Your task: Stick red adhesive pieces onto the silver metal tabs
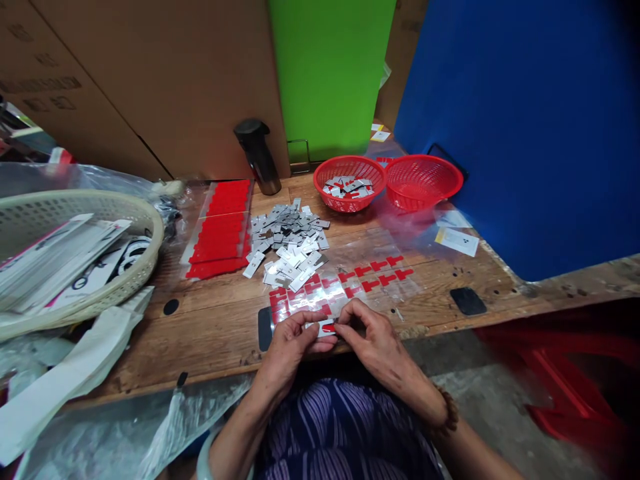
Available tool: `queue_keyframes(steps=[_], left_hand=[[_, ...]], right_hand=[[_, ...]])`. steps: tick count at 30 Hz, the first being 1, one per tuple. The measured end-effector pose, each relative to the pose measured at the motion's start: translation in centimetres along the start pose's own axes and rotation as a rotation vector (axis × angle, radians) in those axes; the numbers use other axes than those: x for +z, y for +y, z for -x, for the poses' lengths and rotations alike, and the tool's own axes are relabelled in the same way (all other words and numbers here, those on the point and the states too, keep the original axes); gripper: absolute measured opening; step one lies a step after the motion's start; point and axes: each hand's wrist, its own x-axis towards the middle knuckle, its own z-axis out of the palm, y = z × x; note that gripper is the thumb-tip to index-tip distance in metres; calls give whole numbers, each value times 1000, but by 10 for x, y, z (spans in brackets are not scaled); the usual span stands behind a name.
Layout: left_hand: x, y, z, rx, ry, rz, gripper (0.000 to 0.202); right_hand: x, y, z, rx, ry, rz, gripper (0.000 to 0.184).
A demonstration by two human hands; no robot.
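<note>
Near the table's front edge, my left hand [297, 339] pinches a small silver metal plate [313, 330] between thumb and fingers. A red sticker [327, 328] lies on the plate's right end. My right hand [367, 331] has its thumb and index finger pressed together at that sticker's edge. Just beyond my hands is a clear sheet of red stickers [376, 269], laid out in rows. Behind it rises a loose pile of similar silver plates [293, 237]. A stack of red sticker sheets [220, 227] lies left of the pile.
A red basket [350, 205] holding plates stands at the back beside another red basket [425, 200]. A black bottle-like object [260, 160] leans near the cardboard. At left is a cream basket [155, 233] of printed cards. A blue panel [530, 133] borders the right side.
</note>
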Motion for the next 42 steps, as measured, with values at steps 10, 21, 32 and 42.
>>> queue_keyframes(steps=[10, 21, 32, 42], left_hand=[[4, 3, 1, -7, 9, -14, 37], [5, 3, 2, -6, 1, -4, 34], [4, -2, -2, 19, 31, -34, 41], [5, -1, -2, 67, 86, -110, 40]], right_hand=[[1, 0, 1, -8, 18, 22, 7], [1, -1, 2, -2, 18, 22, 8], [1, -4, 2, 43, 23, 28, 9], [4, -9, 5, 112, 51, -1, 9]])
